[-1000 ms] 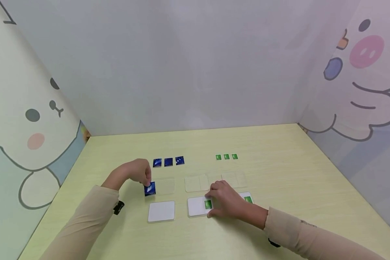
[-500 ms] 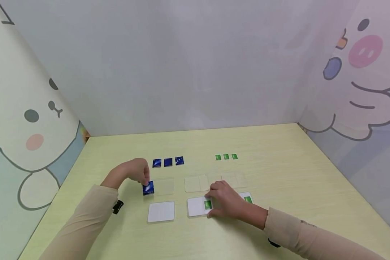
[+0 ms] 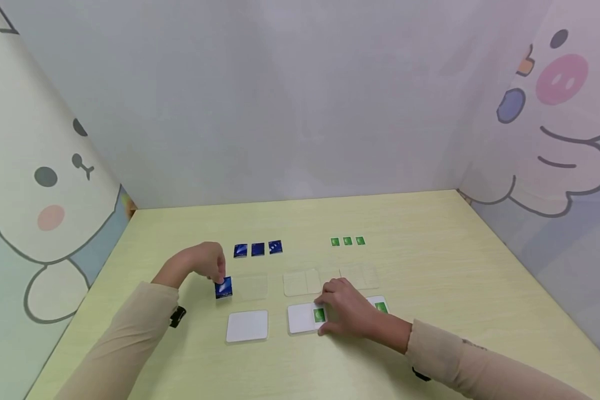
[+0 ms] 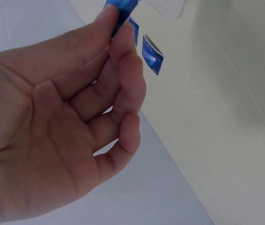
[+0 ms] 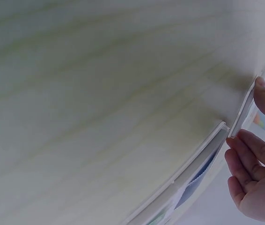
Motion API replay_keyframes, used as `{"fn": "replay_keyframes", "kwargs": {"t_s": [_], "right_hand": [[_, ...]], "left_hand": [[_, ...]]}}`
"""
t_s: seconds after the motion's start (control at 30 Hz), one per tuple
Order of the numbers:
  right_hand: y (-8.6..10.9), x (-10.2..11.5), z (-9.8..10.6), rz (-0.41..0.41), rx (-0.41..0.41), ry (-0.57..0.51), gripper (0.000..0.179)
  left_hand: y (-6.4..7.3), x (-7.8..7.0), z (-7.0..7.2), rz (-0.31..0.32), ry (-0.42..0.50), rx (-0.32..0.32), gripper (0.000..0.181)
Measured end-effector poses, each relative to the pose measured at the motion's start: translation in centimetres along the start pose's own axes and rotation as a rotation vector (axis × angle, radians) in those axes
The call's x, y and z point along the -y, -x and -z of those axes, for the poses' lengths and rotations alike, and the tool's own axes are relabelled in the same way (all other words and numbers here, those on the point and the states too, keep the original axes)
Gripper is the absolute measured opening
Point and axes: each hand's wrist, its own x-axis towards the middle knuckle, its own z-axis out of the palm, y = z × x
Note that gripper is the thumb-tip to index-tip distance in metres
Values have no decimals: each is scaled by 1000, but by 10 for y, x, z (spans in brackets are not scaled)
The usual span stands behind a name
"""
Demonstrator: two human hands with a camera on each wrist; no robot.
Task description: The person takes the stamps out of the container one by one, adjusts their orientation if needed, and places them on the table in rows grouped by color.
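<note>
In the head view my left hand [image 3: 208, 261] pinches a small blue picture card [image 3: 224, 288] between thumb and fingertips, left of a clear flat plastic piece [image 3: 252, 286]. The left wrist view shows that blue card [image 4: 124, 10] tilted at my fingertips, the other fingers curved. My right hand [image 3: 347, 308] grips the right end of a flat white case [image 3: 301, 318], thumb at the near corner and fingers at the far one. A green stamp-like card [image 3: 319, 315] lies in that case. Behind the right hand, another white case with a green card [image 3: 381, 306] is partly hidden.
Three blue cards [image 3: 258, 249] lie in a row at the back left. Three green cards [image 3: 347, 241] form a row farther right. Two more clear plastic pieces [image 3: 301, 282] lie mid-table. A white case [image 3: 247, 326] sits at the front left.
My left hand has shifted slightly left with the blue card in its fingers. The right hand keeps its place at the white case.
</note>
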Motion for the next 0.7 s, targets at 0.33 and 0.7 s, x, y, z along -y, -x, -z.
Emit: {"fn": "replay_keyframes", "kwargs": {"t_s": [0.33,0.7], "right_hand": [[0,0,0,0,3,9,55],[0,1,1,-1,8,12,55]], "left_hand": [[-7,9,2,24,-15,25,6],[-11,14,4,44,-18,34,5]]}}
